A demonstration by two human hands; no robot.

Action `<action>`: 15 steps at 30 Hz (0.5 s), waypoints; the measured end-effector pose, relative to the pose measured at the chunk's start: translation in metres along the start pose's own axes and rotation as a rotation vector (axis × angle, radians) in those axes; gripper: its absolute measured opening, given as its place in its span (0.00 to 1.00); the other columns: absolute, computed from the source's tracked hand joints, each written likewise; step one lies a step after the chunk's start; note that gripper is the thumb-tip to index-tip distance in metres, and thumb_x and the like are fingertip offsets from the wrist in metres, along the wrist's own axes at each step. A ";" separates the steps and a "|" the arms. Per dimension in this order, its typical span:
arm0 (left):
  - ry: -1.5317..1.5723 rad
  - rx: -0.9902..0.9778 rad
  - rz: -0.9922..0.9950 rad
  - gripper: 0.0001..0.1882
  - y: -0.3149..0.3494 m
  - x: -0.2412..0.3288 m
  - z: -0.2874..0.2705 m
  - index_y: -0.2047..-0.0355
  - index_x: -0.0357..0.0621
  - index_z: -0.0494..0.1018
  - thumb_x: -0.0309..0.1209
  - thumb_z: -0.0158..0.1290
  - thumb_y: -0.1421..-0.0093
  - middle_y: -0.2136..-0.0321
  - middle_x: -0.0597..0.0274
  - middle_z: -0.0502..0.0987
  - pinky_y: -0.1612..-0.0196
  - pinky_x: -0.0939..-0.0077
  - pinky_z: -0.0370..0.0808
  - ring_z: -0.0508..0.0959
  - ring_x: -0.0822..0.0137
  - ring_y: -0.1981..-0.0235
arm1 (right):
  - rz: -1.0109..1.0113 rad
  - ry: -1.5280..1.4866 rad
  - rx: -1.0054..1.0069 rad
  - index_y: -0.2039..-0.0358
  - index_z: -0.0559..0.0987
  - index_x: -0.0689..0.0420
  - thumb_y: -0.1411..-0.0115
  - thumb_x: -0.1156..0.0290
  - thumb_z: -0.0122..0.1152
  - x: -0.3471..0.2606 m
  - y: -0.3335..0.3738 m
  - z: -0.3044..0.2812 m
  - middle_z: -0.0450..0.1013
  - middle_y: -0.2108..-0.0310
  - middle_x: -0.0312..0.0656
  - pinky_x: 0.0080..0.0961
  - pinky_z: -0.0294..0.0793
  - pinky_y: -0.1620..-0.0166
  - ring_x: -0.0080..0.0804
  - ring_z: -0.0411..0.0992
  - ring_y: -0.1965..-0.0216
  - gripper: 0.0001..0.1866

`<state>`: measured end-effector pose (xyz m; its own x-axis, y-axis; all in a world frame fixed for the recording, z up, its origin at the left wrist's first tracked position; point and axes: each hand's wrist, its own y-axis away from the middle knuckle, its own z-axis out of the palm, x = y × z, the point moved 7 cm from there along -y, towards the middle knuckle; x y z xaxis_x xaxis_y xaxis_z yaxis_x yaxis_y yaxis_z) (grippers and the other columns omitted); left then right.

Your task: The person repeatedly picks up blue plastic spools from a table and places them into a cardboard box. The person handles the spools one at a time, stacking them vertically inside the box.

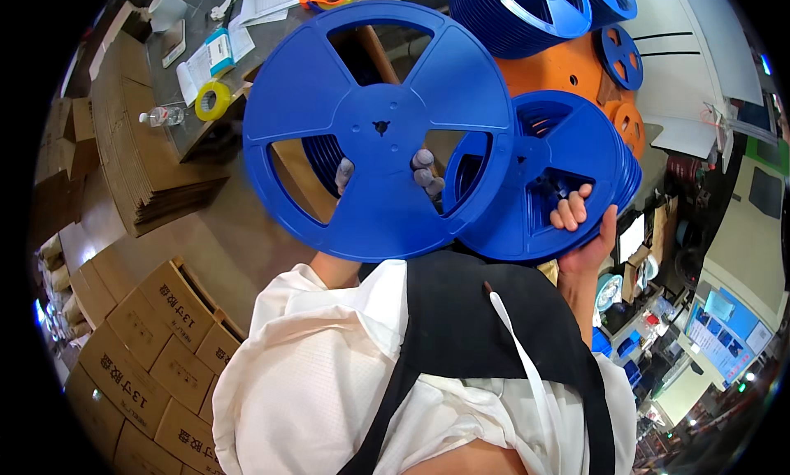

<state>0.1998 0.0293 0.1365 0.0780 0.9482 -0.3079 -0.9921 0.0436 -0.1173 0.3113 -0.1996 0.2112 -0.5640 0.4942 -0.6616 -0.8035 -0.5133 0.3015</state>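
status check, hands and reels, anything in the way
Left hand gripping front blue reel through its openings. Right hand gripping blue reel stack. In view, front reel covers most of left hand, part of stack.

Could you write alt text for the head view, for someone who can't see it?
A large blue plastic reel fills the foreground, fingers showing through two of its cutouts, while the person's right hand grips a stack of blue reels beside it. Around are an orange reel, cardboard boxes and a yellow tape roll.
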 end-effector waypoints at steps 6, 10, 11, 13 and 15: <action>-0.013 -0.019 0.061 0.41 0.006 0.015 0.001 0.36 0.39 0.49 0.41 0.55 0.43 0.45 0.43 0.64 0.35 0.57 0.58 0.68 0.53 0.45 | -0.048 -0.024 -0.028 0.58 0.67 0.59 0.38 0.50 0.54 -0.004 0.008 0.000 0.62 0.78 0.33 0.22 0.60 0.70 0.21 0.60 0.78 0.24; -0.123 -0.041 0.144 0.40 0.021 0.050 0.002 0.36 0.39 0.49 0.43 0.54 0.42 0.45 0.44 0.62 0.35 0.57 0.57 0.68 0.53 0.44 | -0.068 -0.137 -0.194 0.61 0.66 0.59 0.39 0.51 0.57 -0.004 0.007 0.000 0.60 0.82 0.31 0.20 0.59 0.74 0.20 0.59 0.83 0.23; -0.146 -0.070 0.171 0.40 0.025 0.068 0.003 0.36 0.40 0.49 0.43 0.54 0.42 0.44 0.44 0.62 0.35 0.57 0.57 0.67 0.53 0.44 | -0.085 -0.157 -0.234 0.61 0.66 0.59 0.39 0.51 0.58 -0.002 0.003 0.002 0.60 0.83 0.31 0.20 0.60 0.75 0.19 0.60 0.84 0.23; -0.194 -0.153 0.198 0.40 0.032 0.095 0.011 0.36 0.40 0.49 0.43 0.54 0.42 0.44 0.44 0.61 0.34 0.57 0.56 0.67 0.53 0.44 | -0.121 -0.240 -0.341 0.62 0.66 0.59 0.39 0.52 0.58 0.000 -0.004 0.009 0.62 0.84 0.31 0.18 0.61 0.77 0.18 0.62 0.85 0.22; -0.247 -0.259 0.211 0.40 0.035 0.121 0.012 0.36 0.40 0.49 0.44 0.53 0.41 0.44 0.44 0.61 0.34 0.57 0.56 0.67 0.53 0.44 | -0.189 -0.319 -0.392 0.63 0.66 0.58 0.40 0.54 0.60 0.002 -0.009 0.015 0.63 0.86 0.30 0.16 0.63 0.79 0.18 0.64 0.86 0.21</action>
<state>0.1738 0.1490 0.1069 -0.1814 0.9763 -0.1184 -0.9238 -0.2104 -0.3197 0.3143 -0.1835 0.2179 -0.4951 0.7605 -0.4201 -0.7998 -0.5879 -0.1216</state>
